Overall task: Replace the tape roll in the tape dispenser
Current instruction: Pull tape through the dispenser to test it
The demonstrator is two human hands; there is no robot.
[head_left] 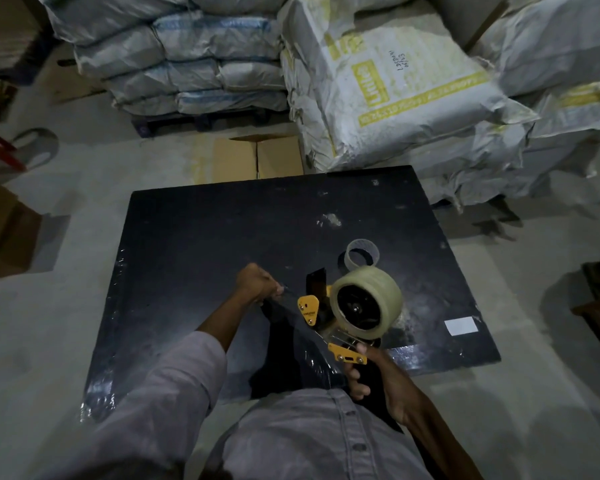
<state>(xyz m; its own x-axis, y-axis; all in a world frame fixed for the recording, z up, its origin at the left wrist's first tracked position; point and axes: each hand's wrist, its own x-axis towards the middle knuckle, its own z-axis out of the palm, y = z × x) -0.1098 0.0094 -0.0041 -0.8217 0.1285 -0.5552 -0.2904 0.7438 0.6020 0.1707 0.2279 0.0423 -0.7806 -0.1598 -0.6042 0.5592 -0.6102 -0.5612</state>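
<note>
Dressed in a pale grey button-up shirt (312,441), creased across the front, with a placket of small dark buttons (four or so visible) running toward 5 o'clock. Left sleeve (174,386) long and loose, rolled or pushed up to mid-forearm, leaving the left hand (257,284) bare at 12 o'clock. Right forearm uncovered down to the right hand (373,375), no rings or watch discernible in the dim light.

One tape dispenser (321,318), one full tape roll (367,301), one empty core (362,257), two hands.
</note>
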